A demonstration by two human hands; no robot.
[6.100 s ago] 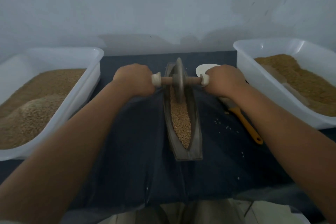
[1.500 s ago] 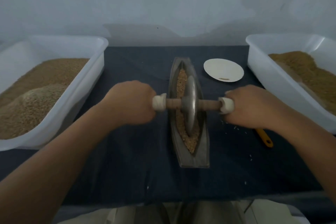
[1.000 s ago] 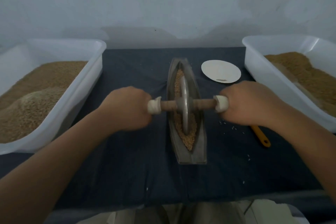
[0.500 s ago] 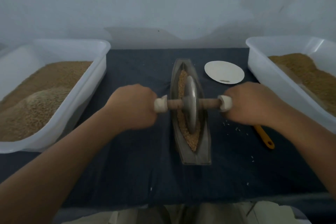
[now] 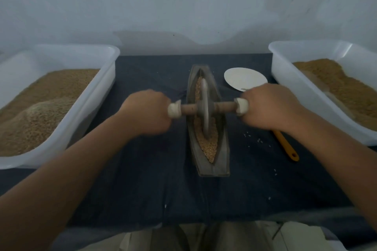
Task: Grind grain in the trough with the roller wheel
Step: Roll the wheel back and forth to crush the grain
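Head view: left hand (image 5: 146, 113), right hand (image 5: 269, 108), curled grip on roller wheel (image 5: 204, 112)

L hand (image 5: 146, 114) & R hand (image 5: 269, 108) each grip one end of the wooden axle (image 5: 224, 106) of the roller wheel (image 5: 204, 112), knuckles up. The wheel stands upright approx. mid-trough (image 5: 223, 155), rim down in the grain (image 5: 210, 146). The trough lies lengthwise on the dark-clothed counter (image 5: 142, 185). Left tub (image 5: 95, 91) & right tub (image 5: 295, 87), both white, hold grain. White plate (image 5: 244, 78) sits just beyond R hand; orange handle (image 5: 285, 146) pokes out from under R wrist. Few loose kernels (image 5: 259, 139) on the cloth nearby.
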